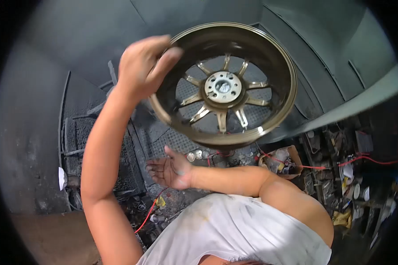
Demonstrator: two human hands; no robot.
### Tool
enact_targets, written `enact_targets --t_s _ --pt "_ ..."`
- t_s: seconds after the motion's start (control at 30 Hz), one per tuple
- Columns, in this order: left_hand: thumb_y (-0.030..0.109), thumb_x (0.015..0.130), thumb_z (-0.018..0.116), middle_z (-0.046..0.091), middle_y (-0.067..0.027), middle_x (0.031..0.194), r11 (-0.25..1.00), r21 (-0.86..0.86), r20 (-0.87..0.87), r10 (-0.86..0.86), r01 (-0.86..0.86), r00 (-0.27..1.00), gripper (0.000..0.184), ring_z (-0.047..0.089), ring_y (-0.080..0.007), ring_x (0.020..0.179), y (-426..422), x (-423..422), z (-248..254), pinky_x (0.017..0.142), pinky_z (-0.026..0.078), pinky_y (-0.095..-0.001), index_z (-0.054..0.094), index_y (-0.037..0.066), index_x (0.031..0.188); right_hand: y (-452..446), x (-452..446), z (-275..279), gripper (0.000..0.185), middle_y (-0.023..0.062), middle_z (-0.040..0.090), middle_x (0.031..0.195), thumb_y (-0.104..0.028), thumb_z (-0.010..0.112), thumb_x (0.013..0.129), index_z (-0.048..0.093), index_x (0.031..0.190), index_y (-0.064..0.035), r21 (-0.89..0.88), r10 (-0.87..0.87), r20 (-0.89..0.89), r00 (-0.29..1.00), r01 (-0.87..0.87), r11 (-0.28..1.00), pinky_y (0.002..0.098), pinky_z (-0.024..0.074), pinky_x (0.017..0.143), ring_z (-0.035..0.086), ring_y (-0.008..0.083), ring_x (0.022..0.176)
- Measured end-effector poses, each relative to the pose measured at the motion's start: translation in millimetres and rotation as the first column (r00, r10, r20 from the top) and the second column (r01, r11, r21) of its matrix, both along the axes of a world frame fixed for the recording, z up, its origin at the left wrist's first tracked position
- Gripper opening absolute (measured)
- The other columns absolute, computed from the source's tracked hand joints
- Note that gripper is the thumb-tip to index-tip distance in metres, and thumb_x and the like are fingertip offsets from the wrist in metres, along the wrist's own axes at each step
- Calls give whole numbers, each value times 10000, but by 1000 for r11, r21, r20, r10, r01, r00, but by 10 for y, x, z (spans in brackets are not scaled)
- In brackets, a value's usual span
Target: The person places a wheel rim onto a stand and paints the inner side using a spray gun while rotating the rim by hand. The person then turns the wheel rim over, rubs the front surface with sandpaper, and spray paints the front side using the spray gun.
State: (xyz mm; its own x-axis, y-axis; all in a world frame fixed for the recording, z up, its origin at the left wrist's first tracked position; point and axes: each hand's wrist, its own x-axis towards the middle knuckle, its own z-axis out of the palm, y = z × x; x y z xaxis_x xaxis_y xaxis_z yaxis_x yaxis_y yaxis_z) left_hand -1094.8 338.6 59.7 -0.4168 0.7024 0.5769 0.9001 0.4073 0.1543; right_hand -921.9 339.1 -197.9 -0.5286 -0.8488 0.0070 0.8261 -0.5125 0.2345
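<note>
In the head view, has the left hand (142,66) at the left edge of the multi-spoke alloy wheel (223,96), above the patterned floor (163,140), likely for steadying it; cannot tell if gripping with half-curled, blurred fingers (157,40). Holds the right hand (172,170) spread, empty, palm-up below.

left hand (142,66) raised, right hand (172,171) lower, unclenched

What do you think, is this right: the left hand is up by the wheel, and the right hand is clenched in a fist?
Not quite: the right hand is open, palm showing, in the head view. The left hand is indeed up by the wheel.
</note>
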Motion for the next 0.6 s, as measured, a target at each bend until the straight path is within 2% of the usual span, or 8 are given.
enact_targets --t_s 0.07,0.1,0.17,0.27,0.3,0.37,0.53,0.6 --pt "516 967 546 657 -182 797 999 -21 -97 48 -50 994 484 628 -424 813 774 -627 -25 707 498 -474 690 59 900 222 -7 -75 724 117 666 1219 -622 370 1032 571 1322 10 -47 7 63 998 -4 999 407 506 980 646 263 1066" --pt "604 997 444 723 -181 1053 981 -129 38 152 -146 988 594 665 -390 1028 1106 -847 -8 876 511 -470 742 100 1097 324 1 -107 665 99 667 1207 -578 386 1045 572 1310 3 -77 11 119 993 -2 997 399 514 963 648 246 1063" --pt "523 1012 516 710 -234 1136 962 -200 173 223 -187 959 585 666 -357 1093 1662 -1199 -4 956 510 -424 646 -6 1224 399 78 -291 565 86 666 1220 -505 428 1054 583 1312 -27 -113 20 110 994 -8 994 380 522 970 652 223 1070" --pt "654 990 417 650 -256 1282 899 -363 288 359 -245 888 755 590 -420 1241 2175 -1675 -232 1085 443 -446 602 9 1334 525 135 -386 441 33 665 1244 -380 550 1036 569 1349 -70 -14 -28 27 999 28 1000 328 515 998 637 157 1132" --pt "693 985 368 618 -248 1344 877 -416 289 380 -242 879 805 552 -409 1296 2297 -1879 -389 1122 408 -450 606 10 1340 539 129 -419 434 36 655 1271 -378 541 1037 570 1352 -81 -155 -28 48 998 35 987 346 485 1038 613 160 1183" --pt "704 987 343 602 -247 1368 841 -487 324 424 -235 846 823 532 -400 1322 2475 -2013 -533 1138 392 -443 602 11 1346 638 89 -421 428 39 636 1313 -374 531 1037 569 1360 -94 -337 -11 81 997 38 941 373 441 1088 577 166 1250" --pt "677 1016 254 585 -238 1398 730 -675 350 446 -108 824 819 493 -395 1365 2687 -2206 -756 1176 328 -490 598 18 1359 906 -19 -263 433 38 590 1384 -363 521 1033 558 1381 -108 -336 -4 185 983 67 940 416 371 1136 512 177 1323" --pt "680 1013 306 630 -152 1382 744 -621 294 512 -246 807 726 572 -347 1299 2698 -2154 -833 1091 404 -495 669 141 1337 951 -52 -210 436 37 572 1412 -359 517 1032 554 1390 -113 -322 -14 215 977 84 943 433 343 1155 486 182 1353"
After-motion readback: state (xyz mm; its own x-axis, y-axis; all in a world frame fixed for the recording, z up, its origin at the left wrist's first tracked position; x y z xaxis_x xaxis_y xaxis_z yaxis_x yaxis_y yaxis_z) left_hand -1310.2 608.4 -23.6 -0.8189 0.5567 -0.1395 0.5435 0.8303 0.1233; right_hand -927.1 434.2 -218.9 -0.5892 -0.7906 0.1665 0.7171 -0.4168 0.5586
